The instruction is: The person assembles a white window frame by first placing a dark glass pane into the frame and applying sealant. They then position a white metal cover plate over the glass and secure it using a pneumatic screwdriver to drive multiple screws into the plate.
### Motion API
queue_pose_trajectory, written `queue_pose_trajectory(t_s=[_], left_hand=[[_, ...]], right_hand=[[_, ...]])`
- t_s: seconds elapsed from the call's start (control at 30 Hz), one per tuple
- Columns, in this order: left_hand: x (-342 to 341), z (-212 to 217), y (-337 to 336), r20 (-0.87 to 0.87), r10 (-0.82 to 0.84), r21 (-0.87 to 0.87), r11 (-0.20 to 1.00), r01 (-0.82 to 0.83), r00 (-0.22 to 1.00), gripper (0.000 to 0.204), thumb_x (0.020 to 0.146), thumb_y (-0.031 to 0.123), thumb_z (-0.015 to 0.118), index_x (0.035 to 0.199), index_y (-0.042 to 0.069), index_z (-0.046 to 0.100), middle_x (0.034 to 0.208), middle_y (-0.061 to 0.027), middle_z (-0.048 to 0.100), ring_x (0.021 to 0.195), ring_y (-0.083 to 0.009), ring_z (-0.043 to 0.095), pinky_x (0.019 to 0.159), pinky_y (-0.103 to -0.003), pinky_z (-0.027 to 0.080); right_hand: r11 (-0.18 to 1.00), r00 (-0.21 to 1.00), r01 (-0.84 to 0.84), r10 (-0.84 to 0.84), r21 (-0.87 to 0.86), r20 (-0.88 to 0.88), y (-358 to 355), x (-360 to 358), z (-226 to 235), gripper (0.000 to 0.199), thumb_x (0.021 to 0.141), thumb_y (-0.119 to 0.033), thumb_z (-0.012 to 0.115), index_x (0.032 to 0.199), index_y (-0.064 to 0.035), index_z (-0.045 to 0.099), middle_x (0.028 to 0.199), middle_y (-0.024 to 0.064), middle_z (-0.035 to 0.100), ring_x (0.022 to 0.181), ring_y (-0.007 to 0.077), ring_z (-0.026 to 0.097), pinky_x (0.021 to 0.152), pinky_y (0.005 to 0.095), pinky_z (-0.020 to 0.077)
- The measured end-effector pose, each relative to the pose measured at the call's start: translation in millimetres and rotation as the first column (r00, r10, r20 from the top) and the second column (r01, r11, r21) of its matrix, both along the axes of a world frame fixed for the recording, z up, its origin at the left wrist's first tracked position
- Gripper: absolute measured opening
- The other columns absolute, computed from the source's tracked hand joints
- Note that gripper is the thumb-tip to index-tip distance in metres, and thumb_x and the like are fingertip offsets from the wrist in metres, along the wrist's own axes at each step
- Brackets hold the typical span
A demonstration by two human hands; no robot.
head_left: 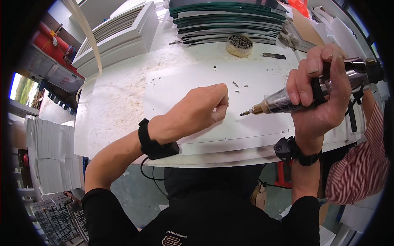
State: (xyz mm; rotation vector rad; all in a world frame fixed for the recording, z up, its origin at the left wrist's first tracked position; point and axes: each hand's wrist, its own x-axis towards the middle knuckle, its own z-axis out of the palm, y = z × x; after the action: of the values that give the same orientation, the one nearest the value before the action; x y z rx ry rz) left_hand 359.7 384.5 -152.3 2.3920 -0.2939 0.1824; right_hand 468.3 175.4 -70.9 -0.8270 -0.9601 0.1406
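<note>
A bright window (20,91) is noted near 9 o'clock, grey-green floor (137,201) at 7 o'clock, and a soiled white worktable (117,108) extending toward 12 o'clock.

On my feed the white surface (117,92) spreads wide, with brownish dust or staining on its left part. I see a white panel (262,78) lying flat on it, a few loose screws (235,84) scattered on top. Toward the far edge I make out stacked white frames (141,35) at left, a pile of dark green and white sheets (230,21), a round tub (238,52) of small metal pieces, and a flat dark tool (274,55).
</note>
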Motion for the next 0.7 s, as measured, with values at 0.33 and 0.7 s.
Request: queue_pose_trajectory(t_s=[0.33, 0.7], left_hand=[[-79.8, -17.8, -12.4, -0.332, -0.08, -0.854, 0.448, -0.264, 0.94, 0.016, 0.101, 0.007, 0.067, 0.108, 0.006, 0.053, 0.104, -0.0044, 0.063, 0.091, -0.0103, 0.065, 0.085, -0.027, 0.056], [-83.0, -22.6, -16.7, -0.313, -0.08, -0.89, 0.374, -0.262, 0.946, 0.019, 0.1, 0.01, 0.068, 0.108, 0.007, 0.051, 0.107, -0.0048, 0.062, 0.094, -0.0111, 0.066, 0.088, -0.027, 0.056]], right_hand=[[0.99, 0.99, -0.127, 0.131, 0.067, -0.053, 18.1, -36.3, 9.9, 0.019, 0.111, -0.026, 0.043, 0.108, -0.0065, 0.046, 0.09, 0.0043, 0.052, 0.049, 0.0065, 0.039, 0.044, 0.024, 0.0415], [0.99, 0.99, -0.13, 0.133, 0.055, -0.042, 20.4, -43.3, 5.8, 0.02, 0.111, -0.026, 0.042, 0.109, -0.0057, 0.045, 0.09, 0.0049, 0.052, 0.049, 0.0069, 0.039, 0.043, 0.0236, 0.0413]])
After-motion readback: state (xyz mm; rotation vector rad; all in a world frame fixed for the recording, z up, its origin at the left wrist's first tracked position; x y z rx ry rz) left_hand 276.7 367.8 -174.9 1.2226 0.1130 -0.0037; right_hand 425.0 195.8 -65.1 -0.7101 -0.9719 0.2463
